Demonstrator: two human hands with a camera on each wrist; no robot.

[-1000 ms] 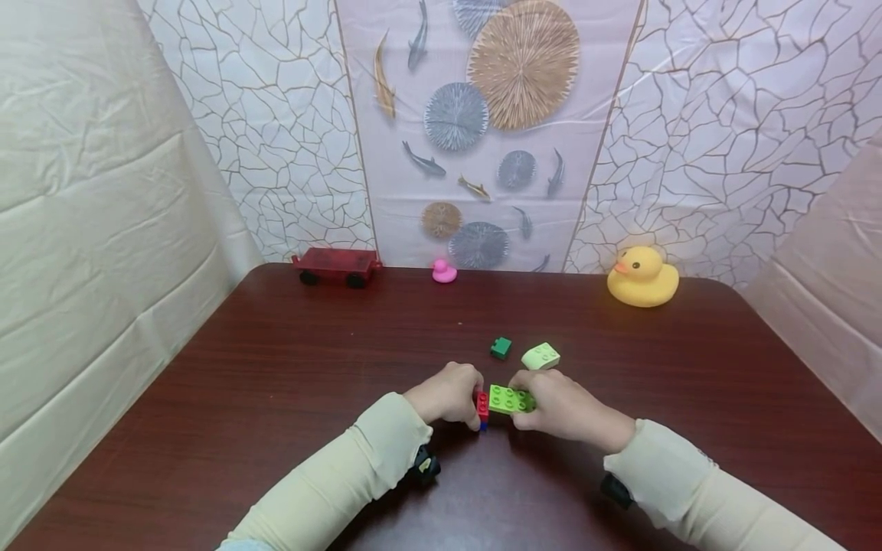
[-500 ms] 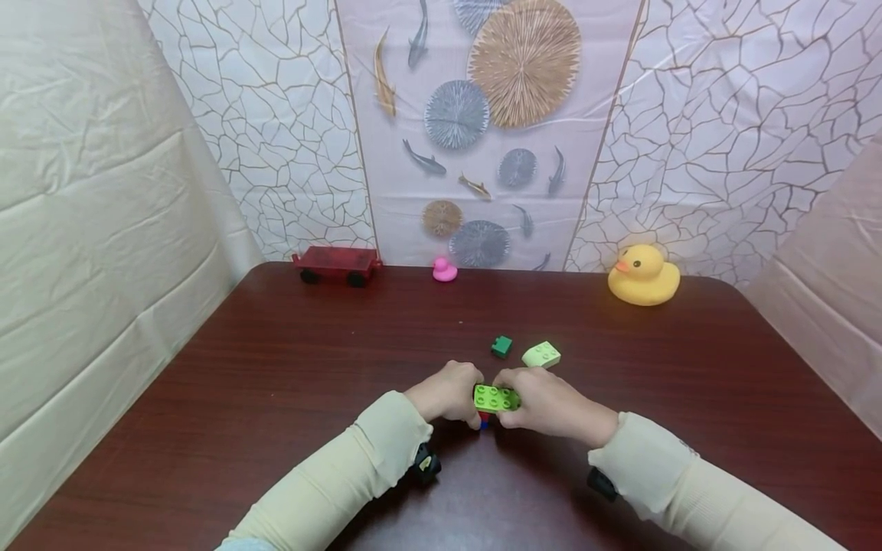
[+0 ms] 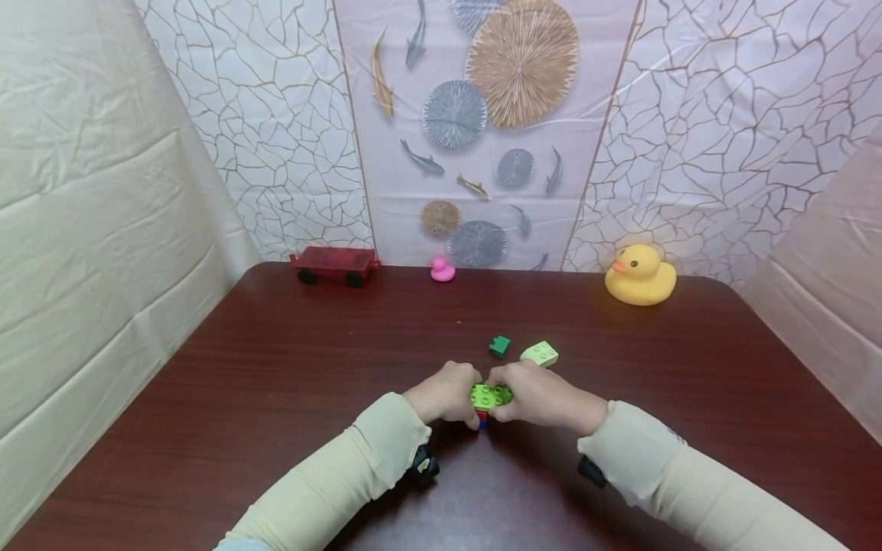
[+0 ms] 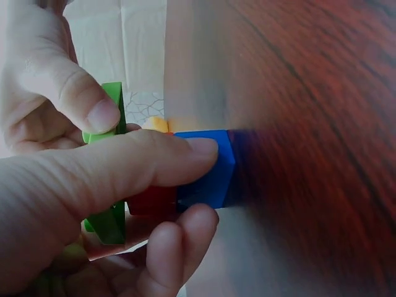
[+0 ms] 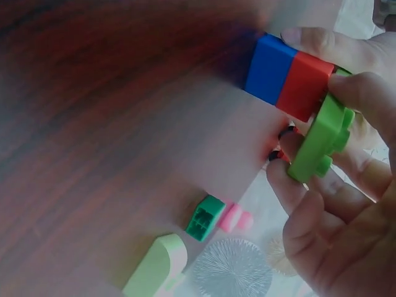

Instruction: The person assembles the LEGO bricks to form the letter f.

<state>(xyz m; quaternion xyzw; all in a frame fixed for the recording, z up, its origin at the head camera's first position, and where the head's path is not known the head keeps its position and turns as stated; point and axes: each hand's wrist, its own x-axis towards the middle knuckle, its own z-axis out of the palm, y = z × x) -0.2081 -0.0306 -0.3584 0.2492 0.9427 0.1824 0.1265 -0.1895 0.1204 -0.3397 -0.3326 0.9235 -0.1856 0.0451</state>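
A blue brick [image 5: 270,68] stands on the table with a red brick [image 5: 305,85] stacked on it. My left hand [image 3: 444,392] pinches this stack from the left, its thumb lying across the blue brick in the left wrist view. Over the red brick lies a flat lime-green brick [image 3: 485,396], studs up, reaching past the stack. Its right part is gripped between the thumb and fingers of my right hand [image 3: 544,394]. Whether the lime-green brick is fully pressed onto the red studs, I cannot tell.
Just beyond the hands lie a small dark green brick [image 3: 499,346] and a pale green sloped brick [image 3: 540,353]. Along the table's far edge stand a red wheeled wagon [image 3: 334,265], a pink duck [image 3: 442,269] and a yellow duck [image 3: 640,275]. A patterned cloth hangs behind.
My right hand has moved left, bringing the lime-green brick from beside the red brick to above it and onto it. My left hand has stayed in place round the stack.
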